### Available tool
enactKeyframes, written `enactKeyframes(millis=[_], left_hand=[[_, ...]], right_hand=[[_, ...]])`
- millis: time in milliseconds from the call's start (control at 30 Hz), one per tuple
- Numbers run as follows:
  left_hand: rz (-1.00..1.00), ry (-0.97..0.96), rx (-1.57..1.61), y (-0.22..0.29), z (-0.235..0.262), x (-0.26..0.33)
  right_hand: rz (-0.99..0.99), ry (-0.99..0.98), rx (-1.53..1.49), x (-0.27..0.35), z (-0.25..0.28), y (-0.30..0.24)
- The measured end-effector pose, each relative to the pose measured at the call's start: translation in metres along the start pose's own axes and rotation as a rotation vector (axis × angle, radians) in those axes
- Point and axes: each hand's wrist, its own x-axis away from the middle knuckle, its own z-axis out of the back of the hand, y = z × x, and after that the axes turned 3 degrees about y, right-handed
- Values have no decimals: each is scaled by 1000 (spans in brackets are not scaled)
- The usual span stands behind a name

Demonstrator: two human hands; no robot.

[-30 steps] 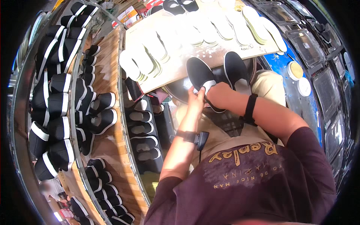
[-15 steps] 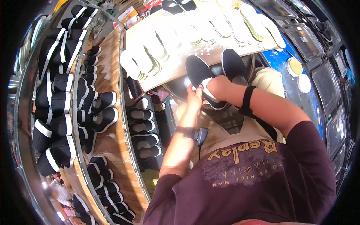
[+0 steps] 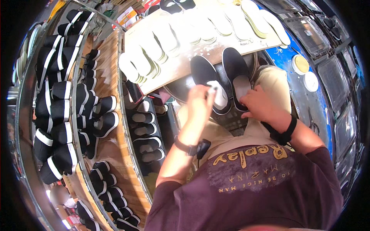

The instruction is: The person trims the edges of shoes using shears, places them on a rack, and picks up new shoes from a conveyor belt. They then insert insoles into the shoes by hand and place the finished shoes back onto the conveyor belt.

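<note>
Two black slip-on shoes lie side by side before me, toes pointing away. In the left shoe (image 3: 203, 70), a white insole (image 3: 220, 97) shows at the opening, over the heel part. My left hand (image 3: 198, 98) is at that shoe's left side, close to the insole; motion smears its fingers, so their grip is unclear. The right shoe (image 3: 234, 63) shows a greyish inside. At its heel, my right hand (image 3: 264, 104) has fingers and thumb about the right edge of the rim.
Stacks of white insoles (image 3: 175, 40) line the pale board (image 3: 185, 73) beyond the shoes. At left, racks (image 3: 133, 154) hold many black shoes with white soles. Round white lids (image 3: 311, 81) lie on a blue surface (image 3: 298, 100) at right, beside clear plastic boxes (image 3: 333, 82).
My right hand has left the left shoe and moved right to the right shoe's heel. My left hand has shifted slightly left and up. The right shoe has come nearer and turned.
</note>
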Motion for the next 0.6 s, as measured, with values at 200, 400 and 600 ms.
enactKeyframes(millis=[200, 400, 600], left_hand=[[-278, -586, -476, 31, -34, 19], [-227, -576, -386, 35, -28, 8], [-95, -572, -456, 85, -26, 18]], right_hand=[[154, -42, 155, -3, -43, 4], [106, 20, 159, 10, -70, 13], [154, 147, 146, -4, -41, 13]])
